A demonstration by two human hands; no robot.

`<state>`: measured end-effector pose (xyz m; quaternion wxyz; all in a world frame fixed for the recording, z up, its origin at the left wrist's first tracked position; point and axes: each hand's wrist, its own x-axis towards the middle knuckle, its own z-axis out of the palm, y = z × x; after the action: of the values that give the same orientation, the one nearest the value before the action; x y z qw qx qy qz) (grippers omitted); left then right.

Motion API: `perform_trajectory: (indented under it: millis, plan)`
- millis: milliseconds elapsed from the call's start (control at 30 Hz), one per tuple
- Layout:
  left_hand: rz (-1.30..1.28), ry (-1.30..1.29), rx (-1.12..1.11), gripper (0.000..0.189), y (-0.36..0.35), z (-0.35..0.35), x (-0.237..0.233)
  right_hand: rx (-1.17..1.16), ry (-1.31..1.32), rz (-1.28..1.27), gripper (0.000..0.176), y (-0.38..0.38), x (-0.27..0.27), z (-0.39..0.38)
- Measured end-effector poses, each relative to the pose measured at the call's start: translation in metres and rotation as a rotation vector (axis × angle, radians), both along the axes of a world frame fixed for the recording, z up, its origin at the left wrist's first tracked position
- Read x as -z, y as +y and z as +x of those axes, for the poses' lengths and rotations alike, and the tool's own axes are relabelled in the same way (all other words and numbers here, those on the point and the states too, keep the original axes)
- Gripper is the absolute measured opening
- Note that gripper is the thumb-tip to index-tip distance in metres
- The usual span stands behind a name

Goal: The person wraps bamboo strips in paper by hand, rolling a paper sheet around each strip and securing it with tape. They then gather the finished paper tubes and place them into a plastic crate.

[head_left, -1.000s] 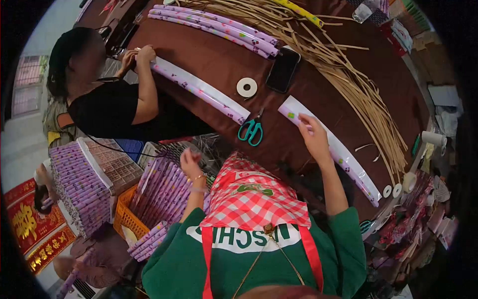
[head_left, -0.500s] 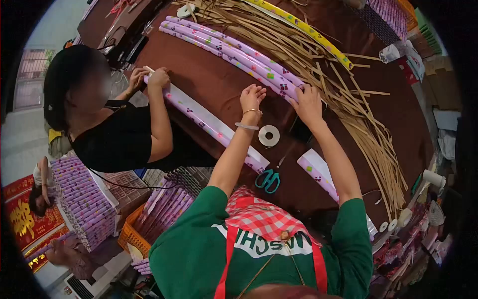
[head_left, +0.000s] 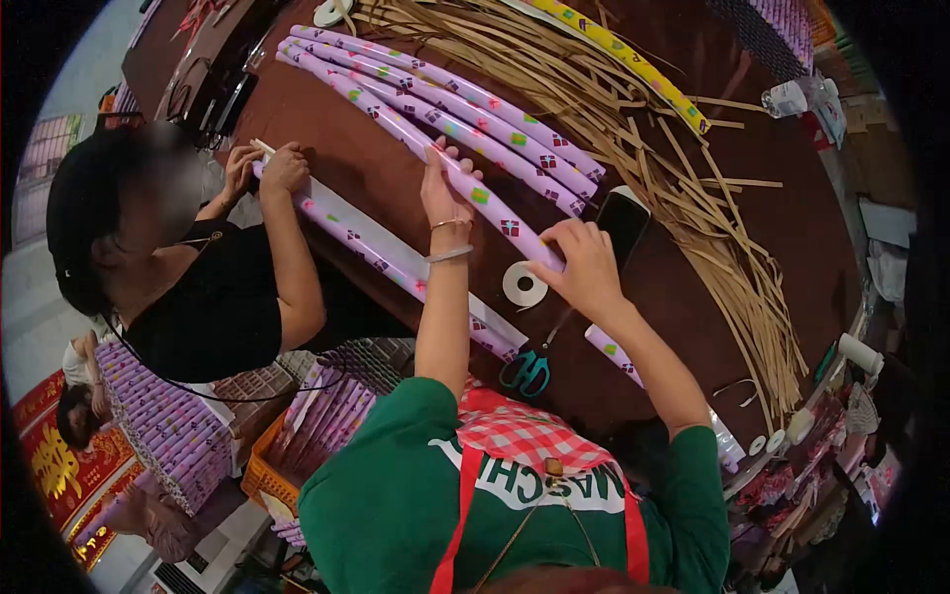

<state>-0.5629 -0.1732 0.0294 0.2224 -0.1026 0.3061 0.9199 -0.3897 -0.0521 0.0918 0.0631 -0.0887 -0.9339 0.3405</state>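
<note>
A purple roll of patterned wrapping paper (head_left: pixel 500 216) hangs slanted over the table, held in both hands. My left hand (head_left: pixel 445 190) is closed around its middle from below, a bracelet and a pale bangle on the wrist. At its near right end, my right hand (head_left: pixel 586 265) grips the roll with thumb and fingers. Several similar purple rolls (head_left: pixel 515 139) lie side by side just beyond. Below the held roll sits a white tape roll (head_left: pixel 510 287), and teal-handled scissors (head_left: pixel 528 374) lie near the table edge. A dark phone (head_left: pixel 621 226) lies past my right hand.
At the left, a co-worker's hands (head_left: pixel 282 168) hold the far end of a partly wrapped purple roll (head_left: pixel 371 255). Brown paper strips (head_left: pixel 683 198) spread across the table, with a yellow roll (head_left: pixel 633 59) beyond. An orange crate (head_left: pixel 265 475) stands lower left.
One purple roll has been lifted from the group and drawn toward me. My left hand, formerly raised and holding nothing, now grips it; my right hand has moved nearer with its end.
</note>
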Motion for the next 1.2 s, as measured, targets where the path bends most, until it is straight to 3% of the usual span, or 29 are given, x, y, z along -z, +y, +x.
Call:
perform_trajectory:
  millis: [33, 100, 200, 400, 533, 667, 733, 867, 1000, 1067, 1100, 1200]
  plan:
    - [-0.164, 0.019, -0.059, 0.036, -0.001, -0.003, 0.0, -0.027, 0.042, -0.072, 0.034, 0.001, 0.004, -0.004]
    - [-0.205, 0.04, -0.086, 0.029, -0.012, -0.008, -0.002, 0.03, 0.058, -0.235, 0.035, 0.006, 0.022, -0.014]
    - [-0.216, 0.06, -0.098, 0.03, -0.028, -0.016, 0.005, 0.107, 0.148, 0.265, 0.036, 0.014, 0.042, -0.034]
    - [-0.42, -0.03, -0.141, 0.035, -0.024, -0.026, 0.026, 0.211, 0.075, 0.642, 0.026, 0.011, 0.072, -0.056]
    - [-0.51, -0.014, -0.029, 0.042, -0.021, -0.028, 0.028, 0.2, -0.051, 0.686, 0.031, 0.01, 0.065, -0.062]
    - [-0.397, -0.077, -0.128, 0.051, -0.019, -0.028, 0.035, 0.137, 0.131, 0.458, 0.029, 0.001, 0.034, -0.048]
    - [-0.18, -0.09, -0.057, 0.046, -0.023, -0.03, 0.045, 0.147, -0.066, 0.268, 0.029, -0.007, 0.029, -0.043]
    - [-0.294, 0.017, 0.018, 0.04, -0.028, -0.034, 0.061, 0.114, 0.067, 0.111, 0.033, -0.015, 0.016, -0.038]
    - [-0.29, 0.018, -0.028, 0.037, -0.022, -0.026, 0.034, 0.083, 0.047, 0.026, 0.038, -0.017, 0.02, -0.033]
    - [-0.285, 0.024, 0.011, 0.035, -0.027, -0.029, 0.045, 0.082, -0.022, -0.177, 0.037, -0.018, 0.025, -0.032]
    - [-0.292, 0.032, 0.03, 0.033, -0.028, -0.029, 0.046, 0.067, -0.054, -0.223, 0.046, -0.018, 0.032, -0.029]
    - [-0.296, 0.022, 0.014, 0.034, -0.024, -0.021, 0.03, -0.012, -0.084, 0.015, 0.071, -0.028, 0.017, -0.022]
